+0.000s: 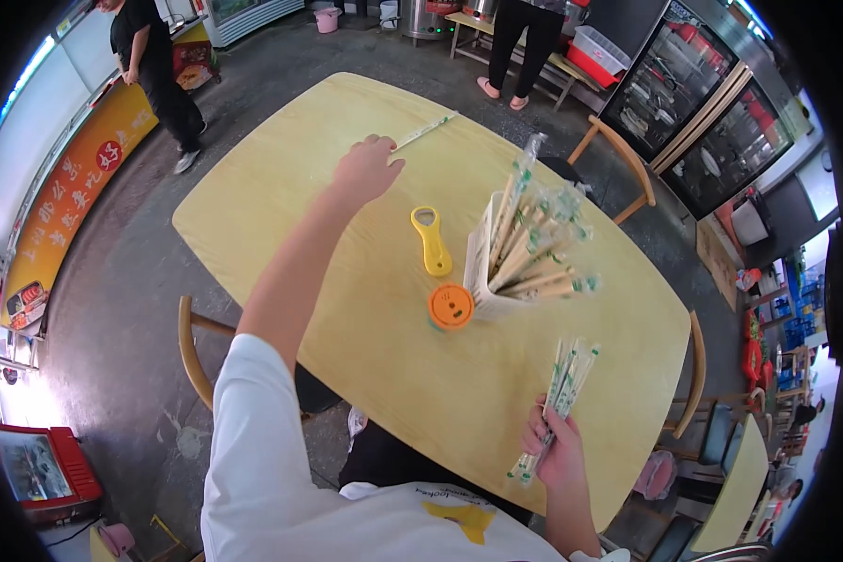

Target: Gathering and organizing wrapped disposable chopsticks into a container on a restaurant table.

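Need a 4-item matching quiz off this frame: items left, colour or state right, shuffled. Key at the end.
Items:
1. bottle opener
2. round lid
3. chopstick holder
4. right hand

Descriptions:
A. white
B. closed around a bundle of wrapped chopsticks
C. yellow
D. orange

Pairs: 1-C, 2-D, 3-A, 4-B

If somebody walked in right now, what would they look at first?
Probably the white basket crammed with wrapped chopsticks, right of the middle of the yellow table. Just left of it, the bright bottle opener and the orange lid likely stand out too. Near the table's right side, the right hand grips a wrapped bundle, while the left hand stretches out beside a single packet farther away.
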`<control>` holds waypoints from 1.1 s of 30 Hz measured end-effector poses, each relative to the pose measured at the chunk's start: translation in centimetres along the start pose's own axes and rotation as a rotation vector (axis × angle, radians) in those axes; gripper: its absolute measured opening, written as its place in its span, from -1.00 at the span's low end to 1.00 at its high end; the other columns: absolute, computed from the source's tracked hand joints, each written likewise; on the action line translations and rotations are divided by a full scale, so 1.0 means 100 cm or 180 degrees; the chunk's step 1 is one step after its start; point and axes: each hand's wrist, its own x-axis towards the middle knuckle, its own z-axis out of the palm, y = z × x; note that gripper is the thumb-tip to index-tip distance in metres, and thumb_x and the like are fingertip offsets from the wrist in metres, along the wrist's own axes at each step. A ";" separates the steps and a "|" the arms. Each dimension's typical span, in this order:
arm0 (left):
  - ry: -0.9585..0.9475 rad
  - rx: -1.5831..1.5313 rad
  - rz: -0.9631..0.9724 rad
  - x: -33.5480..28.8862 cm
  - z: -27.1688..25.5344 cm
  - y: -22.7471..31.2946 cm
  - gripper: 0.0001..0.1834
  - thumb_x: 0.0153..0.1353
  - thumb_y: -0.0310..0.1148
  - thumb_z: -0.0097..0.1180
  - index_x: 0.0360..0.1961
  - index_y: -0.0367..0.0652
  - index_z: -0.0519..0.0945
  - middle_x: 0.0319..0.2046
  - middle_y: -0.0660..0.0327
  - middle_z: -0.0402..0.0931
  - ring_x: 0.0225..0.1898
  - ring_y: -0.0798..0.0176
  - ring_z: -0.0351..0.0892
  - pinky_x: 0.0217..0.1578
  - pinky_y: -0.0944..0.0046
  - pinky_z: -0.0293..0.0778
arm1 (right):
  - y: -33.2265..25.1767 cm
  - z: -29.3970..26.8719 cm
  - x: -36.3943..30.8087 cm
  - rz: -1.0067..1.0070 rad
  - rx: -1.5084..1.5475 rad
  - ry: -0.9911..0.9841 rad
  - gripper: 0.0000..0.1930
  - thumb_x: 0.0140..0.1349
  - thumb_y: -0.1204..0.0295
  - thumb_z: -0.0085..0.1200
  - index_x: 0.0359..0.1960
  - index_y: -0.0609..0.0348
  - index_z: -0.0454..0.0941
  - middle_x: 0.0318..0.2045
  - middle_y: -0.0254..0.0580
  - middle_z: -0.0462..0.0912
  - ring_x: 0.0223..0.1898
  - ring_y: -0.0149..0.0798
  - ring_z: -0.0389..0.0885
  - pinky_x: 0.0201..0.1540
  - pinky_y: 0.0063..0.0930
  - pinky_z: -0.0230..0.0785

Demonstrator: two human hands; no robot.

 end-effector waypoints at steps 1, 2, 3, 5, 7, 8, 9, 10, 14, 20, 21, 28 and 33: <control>0.0017 -0.0024 0.0001 0.014 0.013 0.000 -0.65 0.42 -0.18 0.15 0.08 -0.17 0.65 0.04 0.07 0.63 0.14 0.07 0.62 0.08 0.06 0.58 | 0.000 0.001 0.002 -0.0018 -0.0023 0.0004 -0.80 0.60 0.34 -0.06 0.12 0.11 0.47 -0.49 -0.39 0.35 -0.60 -0.41 0.30 -0.53 -0.47 0.16; -0.0152 0.0380 -0.0093 0.028 0.028 0.007 -0.64 0.41 -0.19 0.15 0.10 -0.17 0.63 0.10 0.09 0.59 0.21 0.03 0.57 0.13 0.01 0.57 | -0.001 -0.001 0.002 -0.0053 -0.0065 0.0068 -0.79 0.60 0.33 -0.07 0.12 0.11 0.47 -0.49 -0.39 0.35 -0.59 -0.41 0.31 -0.52 -0.47 0.17; -0.0317 0.0801 -0.0211 0.039 0.038 0.011 -0.63 0.41 -0.21 0.14 0.13 -0.17 0.61 0.16 0.10 0.55 0.28 0.00 0.52 0.18 -0.05 0.55 | -0.003 0.000 0.002 -0.0066 -0.0112 0.0111 -0.78 0.60 0.32 -0.07 0.12 0.11 0.47 -0.48 -0.39 0.36 -0.58 -0.41 0.32 -0.50 -0.46 0.18; -0.0343 0.0883 -0.0205 0.058 0.053 0.010 -0.67 0.41 -0.24 0.13 0.10 -0.17 0.62 0.13 0.11 0.56 0.28 0.01 0.53 0.17 -0.05 0.57 | -0.005 0.002 0.000 -0.0112 -0.0123 0.0154 -0.78 0.59 0.32 -0.07 0.12 0.10 0.48 -0.48 -0.38 0.36 -0.58 -0.41 0.32 -0.50 -0.45 0.18; -0.0401 0.0979 -0.0213 0.066 0.064 0.007 -0.70 0.41 -0.27 0.13 0.06 -0.17 0.64 0.11 0.12 0.57 0.27 0.01 0.54 0.16 -0.04 0.58 | -0.007 0.001 -0.003 -0.0123 -0.0125 0.0204 -0.77 0.59 0.32 -0.08 0.13 0.10 0.48 -0.48 -0.38 0.37 -0.57 -0.41 0.33 -0.49 -0.45 0.18; -0.0386 0.1073 -0.0201 0.071 0.063 0.010 -0.71 0.41 -0.30 0.12 0.07 -0.15 0.65 0.12 0.12 0.58 0.25 0.02 0.55 0.15 -0.01 0.60 | -0.007 0.000 -0.004 -0.0130 -0.0117 0.0218 -0.77 0.59 0.31 -0.07 0.12 0.10 0.48 -0.48 -0.38 0.38 -0.57 -0.41 0.32 -0.49 -0.45 0.17; -0.0367 0.1178 -0.0191 0.074 0.062 0.012 -0.72 0.41 -0.33 0.11 0.08 -0.14 0.66 0.13 0.13 0.58 0.24 0.02 0.57 0.13 0.02 0.61 | -0.007 -0.001 -0.003 -0.0135 -0.0104 0.0222 -0.77 0.59 0.30 -0.07 0.12 0.10 0.48 -0.47 -0.37 0.38 -0.57 -0.41 0.32 -0.49 -0.45 0.17; -0.0380 0.1166 -0.0190 0.076 0.066 0.010 -0.72 0.41 -0.33 0.11 0.08 -0.14 0.66 0.13 0.13 0.58 0.24 0.02 0.57 0.13 0.02 0.61 | -0.008 0.000 -0.003 -0.0131 -0.0108 0.0239 -0.77 0.59 0.30 -0.07 0.12 0.10 0.48 -0.47 -0.37 0.38 -0.57 -0.41 0.32 -0.49 -0.45 0.17; -0.0823 0.0832 -0.0431 0.076 0.060 0.006 -0.75 0.28 -0.35 0.18 -0.08 -0.20 0.72 0.03 -0.01 0.69 0.11 -0.09 0.69 0.06 -0.04 0.64 | -0.010 -0.001 0.002 -0.0069 -0.0111 0.0295 -0.78 0.57 0.31 -0.03 0.11 0.09 0.48 -0.46 -0.36 0.39 -0.56 -0.40 0.33 -0.48 -0.44 0.18; -0.1156 0.0953 -0.0273 0.024 0.014 -0.030 -0.75 0.21 -0.39 0.15 -0.16 -0.21 0.76 -0.12 -0.09 0.75 -0.03 -0.17 0.75 -0.02 -0.07 0.66 | -0.007 0.014 0.017 -0.0155 -0.0098 0.0401 -0.83 0.52 0.39 0.05 0.06 0.10 0.49 -0.37 -0.29 0.48 -0.42 -0.29 0.47 -0.36 -0.37 0.34; -0.1105 0.1053 -0.0167 0.016 0.006 -0.041 -0.75 0.13 -0.39 0.18 -0.21 -0.25 0.75 -0.16 -0.12 0.74 -0.07 -0.22 0.74 -0.05 -0.09 0.65 | -0.008 0.017 0.017 -0.0158 -0.0162 0.0447 -0.84 0.51 0.42 0.06 0.05 0.10 0.48 -0.35 -0.27 0.50 -0.39 -0.26 0.50 -0.32 -0.35 0.38; -0.0045 -0.1228 -0.0679 -0.111 -0.146 0.037 -0.86 0.32 -0.42 0.23 -0.18 -0.28 0.63 -0.42 0.17 0.64 -0.41 0.28 0.64 -0.37 0.27 0.55 | -0.003 -0.009 0.019 -0.0295 0.0269 -0.0002 -0.75 0.52 0.49 0.03 0.17 0.17 0.46 -0.30 -0.21 0.54 -0.35 -0.25 0.53 -0.27 -0.34 0.40; -0.1493 -0.2077 -0.0417 -0.229 -0.152 0.147 -0.78 0.36 -0.45 0.29 -0.02 -0.23 0.59 -0.45 0.31 0.62 -0.47 0.47 0.62 -0.47 0.42 0.55 | 0.001 -0.009 0.025 0.0030 0.0579 -0.0483 -0.69 0.57 0.35 0.00 0.26 0.12 0.44 -0.30 -0.28 0.54 -0.34 -0.27 0.54 -0.23 -0.36 0.41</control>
